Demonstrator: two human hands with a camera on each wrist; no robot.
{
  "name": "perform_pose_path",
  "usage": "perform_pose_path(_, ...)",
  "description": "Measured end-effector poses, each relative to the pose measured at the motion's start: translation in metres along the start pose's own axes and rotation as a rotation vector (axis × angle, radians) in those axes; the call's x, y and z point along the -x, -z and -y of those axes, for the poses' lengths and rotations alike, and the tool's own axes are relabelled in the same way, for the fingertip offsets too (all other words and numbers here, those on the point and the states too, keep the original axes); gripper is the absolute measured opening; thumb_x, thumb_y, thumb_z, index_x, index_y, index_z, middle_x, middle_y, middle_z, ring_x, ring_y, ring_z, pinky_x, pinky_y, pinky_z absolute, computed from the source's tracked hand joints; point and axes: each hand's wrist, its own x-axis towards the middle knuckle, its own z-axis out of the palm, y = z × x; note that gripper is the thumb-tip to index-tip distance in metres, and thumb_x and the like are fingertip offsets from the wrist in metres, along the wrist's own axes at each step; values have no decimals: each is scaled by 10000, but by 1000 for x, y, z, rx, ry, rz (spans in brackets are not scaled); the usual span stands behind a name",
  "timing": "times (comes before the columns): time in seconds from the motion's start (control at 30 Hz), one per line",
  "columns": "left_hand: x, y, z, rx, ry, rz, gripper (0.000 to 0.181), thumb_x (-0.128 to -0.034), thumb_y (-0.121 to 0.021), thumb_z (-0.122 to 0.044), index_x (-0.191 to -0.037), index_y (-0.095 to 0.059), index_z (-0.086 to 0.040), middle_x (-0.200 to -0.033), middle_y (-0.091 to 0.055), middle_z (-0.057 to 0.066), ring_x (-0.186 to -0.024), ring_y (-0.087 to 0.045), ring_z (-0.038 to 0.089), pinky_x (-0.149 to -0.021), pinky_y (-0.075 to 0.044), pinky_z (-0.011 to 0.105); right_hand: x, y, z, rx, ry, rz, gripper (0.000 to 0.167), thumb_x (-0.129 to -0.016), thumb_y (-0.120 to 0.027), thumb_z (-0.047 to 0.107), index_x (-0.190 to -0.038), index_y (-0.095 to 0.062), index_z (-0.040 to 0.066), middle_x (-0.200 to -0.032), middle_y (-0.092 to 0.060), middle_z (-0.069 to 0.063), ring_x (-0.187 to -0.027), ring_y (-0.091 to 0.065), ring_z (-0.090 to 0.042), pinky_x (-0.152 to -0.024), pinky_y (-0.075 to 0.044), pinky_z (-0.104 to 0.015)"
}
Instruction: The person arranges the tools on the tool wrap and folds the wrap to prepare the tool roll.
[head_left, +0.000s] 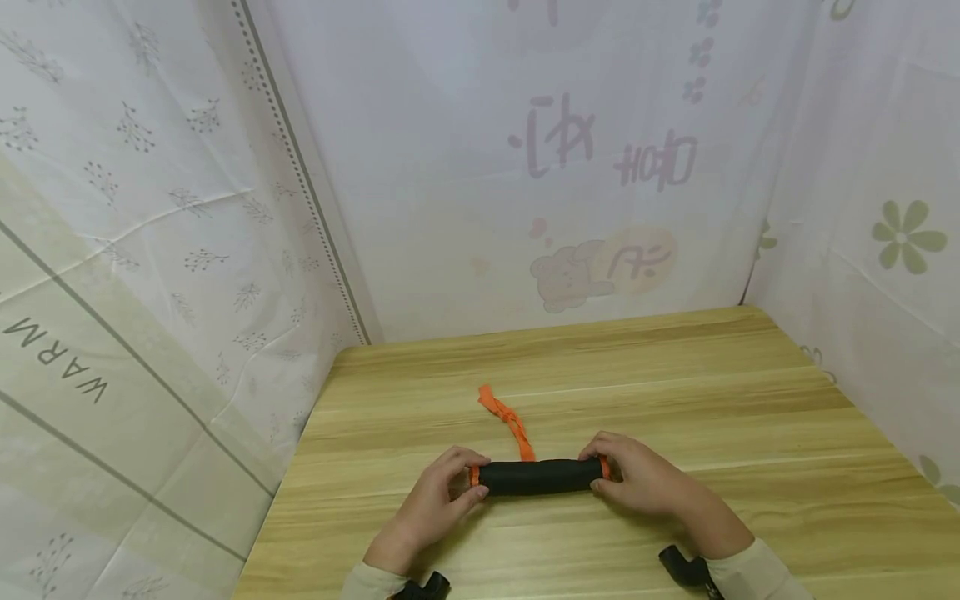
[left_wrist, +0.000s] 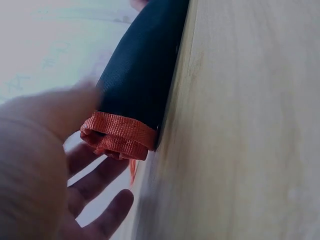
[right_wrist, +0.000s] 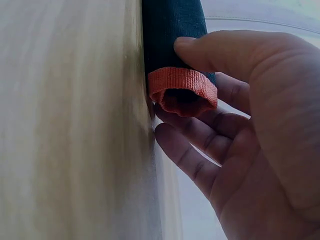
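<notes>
A black fabric roll [head_left: 540, 477] with orange edging at both ends lies crosswise on the wooden table. From its far side an orange tie strap [head_left: 516, 425] trails away over the tabletop. My left hand [head_left: 435, 497] holds the roll's left end between thumb and fingers. At the opposite end, my right hand [head_left: 637, 477] pinches the roll, its thumb on the near side. The right wrist view shows the orange edging [right_wrist: 182, 78] as a hollow loop. Layered orange edging [left_wrist: 120, 129] appears in the left wrist view, where the left thumb is blurred.
The wooden table [head_left: 675, 375] has rounded far corners. Patterned white cloth [head_left: 450, 192] hangs behind it, with more printed cloth at the left and right. Black wrist-worn pieces [head_left: 681, 567] show beside both sleeves at the near edge of the view.
</notes>
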Motion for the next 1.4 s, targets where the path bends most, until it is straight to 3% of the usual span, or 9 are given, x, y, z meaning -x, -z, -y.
perform_pose_path(0.1,0,0,0,-22,14,28,581,-855,-897,-137,-1381,-652,-151,-1319,-623,-85,-1252,-595,151,-1071,-483,397,0,0,1,0,0,7,431,-856,-895,212,-1211,-683,334,-1177,-577,190,-994,-543,-88,-802,-484,-297)
perform_pose_path(0.2,0,0,0,-42,25,39,638,-814,-917,-64,-1391,-651,-118,-1315,-628,-93,-1257,-593,156,-1082,-475,418,0,0,3,4,-6,14,478,-801,-933,188,-1210,-713,304,-1162,-540,171,-999,-500,-106,-782,-467,-278)
perform_pose_path(0.3,2,0,-1,-61,38,37,636,-825,-907,-64,-1403,-649,-124,-1292,-641,-111,-1235,-597,143,-1066,-486,426,1,1,5,16,-12,16,481,-797,-933,177,-1224,-732,274,-1110,-525,154,-937,-478,-121,-746,-458,-276)
perform_pose_path(0.53,3,0,-2,-65,29,35,572,-881,-870,-117,-1396,-624,-162,-1224,-650,-104,-1128,-607,121,-979,-531,391,2,2,6,28,-26,0,442,-861,-878,243,-1229,-643,317,-1142,-585,186,-1041,-569,-73,-892,-514,-385)
perform_pose_path(0.8,3,1,-4,-2,58,66,519,-925,-831,-138,-1402,-626,-138,-1331,-611,-92,-1240,-586,132,-1061,-489,417,3,1,2,-1,-4,-9,312,-893,-854,272,-1154,-697,339,-1060,-577,192,-900,-538,-94,-760,-473,-284)
perform_pose_path(0.9,3,2,-4,-25,61,63,521,-926,-837,-177,-1407,-637,-154,-1342,-611,-112,-1267,-569,128,-1078,-475,439,3,1,1,-20,-13,-4,288,-904,-849,281,-1160,-723,322,-1044,-562,182,-865,-519,-112,-703,-453,-259)
perform_pose_path(1.13,1,3,-4,-127,69,47,488,-908,-859,-269,-1361,-683,-231,-1294,-635,-193,-1217,-579,96,-1040,-498,442,1,5,4,-21,-23,39,277,-928,-835,292,-1190,-747,300,-1068,-577,215,-894,-530,-101,-747,-454,-280)
perform_pose_path(1.4,1,4,-6,-121,93,61,485,-899,-867,-268,-1349,-686,-262,-1254,-651,-204,-1166,-596,82,-1019,-513,422,-1,4,3,19,-4,65,306,-928,-837,269,-1222,-752,273,-1100,-587,238,-949,-539,-54,-802,-487,-290)
